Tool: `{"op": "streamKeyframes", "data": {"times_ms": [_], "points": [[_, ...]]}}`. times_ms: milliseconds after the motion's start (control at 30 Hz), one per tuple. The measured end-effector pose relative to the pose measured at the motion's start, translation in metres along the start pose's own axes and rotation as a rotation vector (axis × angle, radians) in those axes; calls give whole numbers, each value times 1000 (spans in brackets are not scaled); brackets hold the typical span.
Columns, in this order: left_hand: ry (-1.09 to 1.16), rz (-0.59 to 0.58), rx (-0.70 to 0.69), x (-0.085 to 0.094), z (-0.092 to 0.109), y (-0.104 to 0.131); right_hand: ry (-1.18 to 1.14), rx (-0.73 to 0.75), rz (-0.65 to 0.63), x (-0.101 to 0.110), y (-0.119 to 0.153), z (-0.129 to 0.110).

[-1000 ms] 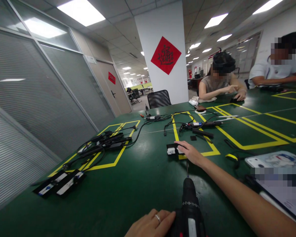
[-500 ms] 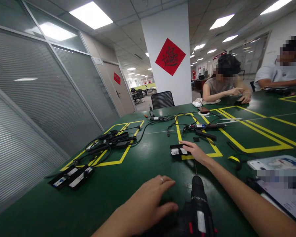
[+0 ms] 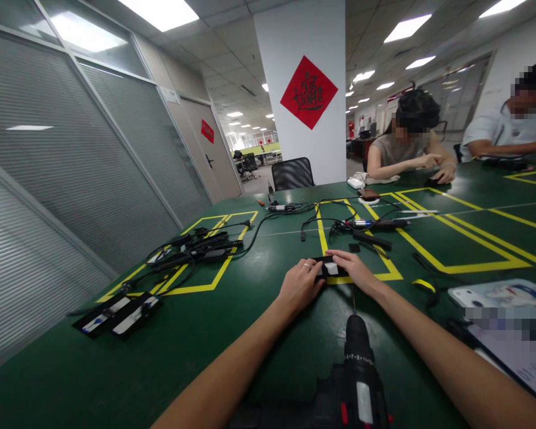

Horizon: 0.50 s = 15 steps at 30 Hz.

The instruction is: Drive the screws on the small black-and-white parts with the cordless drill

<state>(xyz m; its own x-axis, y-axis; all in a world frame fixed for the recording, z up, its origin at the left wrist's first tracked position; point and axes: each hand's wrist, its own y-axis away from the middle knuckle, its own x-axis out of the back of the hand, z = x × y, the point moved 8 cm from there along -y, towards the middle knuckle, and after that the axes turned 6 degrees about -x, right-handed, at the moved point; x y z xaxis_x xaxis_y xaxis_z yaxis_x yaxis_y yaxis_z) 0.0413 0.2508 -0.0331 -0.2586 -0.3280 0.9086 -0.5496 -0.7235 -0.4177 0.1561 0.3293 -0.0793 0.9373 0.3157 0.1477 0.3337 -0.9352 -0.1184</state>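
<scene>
In the head view, a small flat black piece with a white patch lies on the green table between my two hands. My left hand grips its left end, the ringed finger on top. At the other end, my right hand has its fingers closed over the edge. Part of the piece is hidden under the fingers. A black power drill lies just in front of me between my forearms, its long bit pointing at the piece.
Two black pieces with white strips lie at left, near a heap of black cables. Beyond my hands are a pen-shaped tool and more cables. A phone sits at right. Two people sit across the table's far right side.
My left hand has moved forward from beside the drill and taken hold of the black piece's left end. My right hand stays at the piece. The camera view has shifted slightly.
</scene>
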Motion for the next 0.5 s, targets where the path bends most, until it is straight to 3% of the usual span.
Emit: {"op": "streamKeyframes", "data": {"times_ms": [500], "points": [[-108,0,33,0,4,-1,72,44,28,-4,2,-7]]}}
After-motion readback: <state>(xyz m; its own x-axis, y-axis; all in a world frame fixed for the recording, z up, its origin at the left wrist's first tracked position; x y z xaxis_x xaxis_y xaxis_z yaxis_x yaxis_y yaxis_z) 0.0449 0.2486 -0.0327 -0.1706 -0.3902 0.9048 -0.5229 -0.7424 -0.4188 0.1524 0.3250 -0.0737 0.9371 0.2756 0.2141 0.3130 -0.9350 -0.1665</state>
